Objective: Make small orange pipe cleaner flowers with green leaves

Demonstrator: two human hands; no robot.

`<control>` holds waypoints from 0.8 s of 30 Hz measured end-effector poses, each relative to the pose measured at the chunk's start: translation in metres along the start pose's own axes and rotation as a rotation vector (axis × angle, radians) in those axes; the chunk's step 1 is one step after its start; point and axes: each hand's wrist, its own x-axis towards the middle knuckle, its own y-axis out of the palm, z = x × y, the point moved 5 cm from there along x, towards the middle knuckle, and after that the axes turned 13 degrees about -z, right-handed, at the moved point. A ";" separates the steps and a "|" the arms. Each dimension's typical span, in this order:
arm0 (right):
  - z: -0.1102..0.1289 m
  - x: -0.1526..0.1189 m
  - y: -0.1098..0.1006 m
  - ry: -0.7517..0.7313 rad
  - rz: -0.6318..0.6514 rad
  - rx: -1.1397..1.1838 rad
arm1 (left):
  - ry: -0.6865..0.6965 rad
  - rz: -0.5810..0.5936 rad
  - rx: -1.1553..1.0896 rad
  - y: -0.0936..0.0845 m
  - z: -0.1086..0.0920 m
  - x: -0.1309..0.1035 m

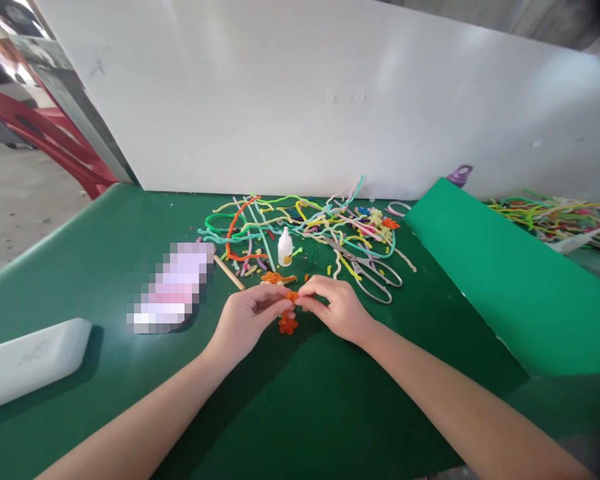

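Between my two hands is a small orange flower piece (293, 297), fuzzy like pipe cleaner, pinched from both sides. My left hand (253, 312) grips it with thumb and forefinger. From the other side, the thumb and forefinger of my right hand (336, 305) close on its edge. Just below the fingers shows another orange flower (289, 325); I cannot tell whether it is joined to the held one. Beyond my left fingertips lies a further orange piece (275, 277). Behind it stands a small white glue bottle (285, 248), upright.
Scissors (375, 270) lie beyond my right hand among tangled coloured pipe cleaners (300, 217). A wooden stick (229, 272) and a blurred-out object (175, 287) are at left, a white case (35, 360) nearer. A green board (520, 287) lies right. A white panel (330, 100) borders the table's back.
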 end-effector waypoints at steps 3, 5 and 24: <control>0.001 0.001 -0.001 0.033 0.006 0.058 | 0.025 0.006 0.026 0.000 -0.004 -0.001; 0.002 0.001 -0.002 0.038 0.004 0.085 | 0.036 0.020 0.036 0.001 -0.006 -0.002; 0.005 0.001 0.004 0.189 -0.058 0.457 | -0.089 0.184 -0.281 0.010 -0.001 -0.005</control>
